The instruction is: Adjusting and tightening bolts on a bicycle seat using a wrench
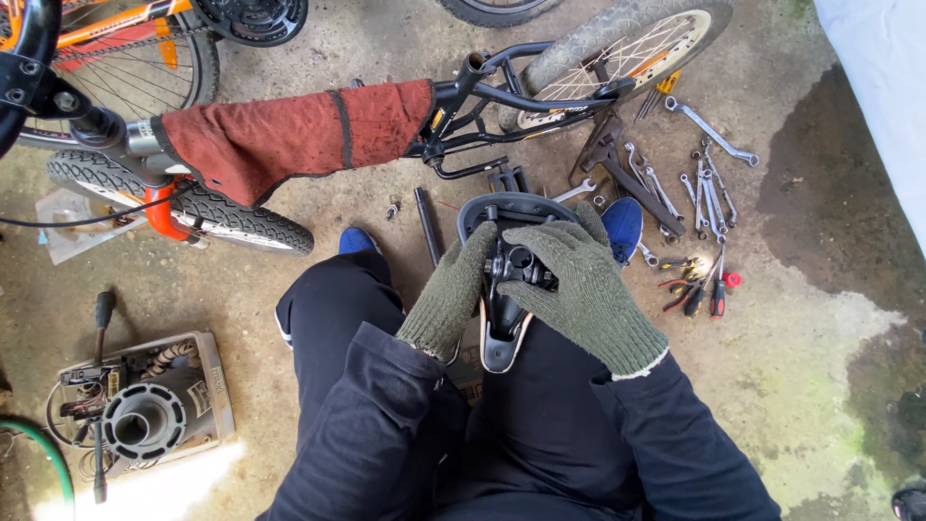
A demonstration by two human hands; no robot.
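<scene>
An upside-down black bicycle saddle (503,333) rests on my lap, its rails and clamp facing up. My left hand (453,289), in an olive knit glove, grips the saddle's left side near the clamp. My right hand (579,285), gloved the same way, covers the clamp from the right, fingers curled on the metal fitting. A black seat post (427,224) lies on the concrete just beyond my knees. My blue shoes (622,227) show past the saddle.
A bicycle frame (482,106) draped with a red rag (289,135) lies across the floor ahead. Several wrenches (709,183), pliers and a red-handled screwdriver (719,294) lie at right. A grey tool tray (149,410) sits at lower left.
</scene>
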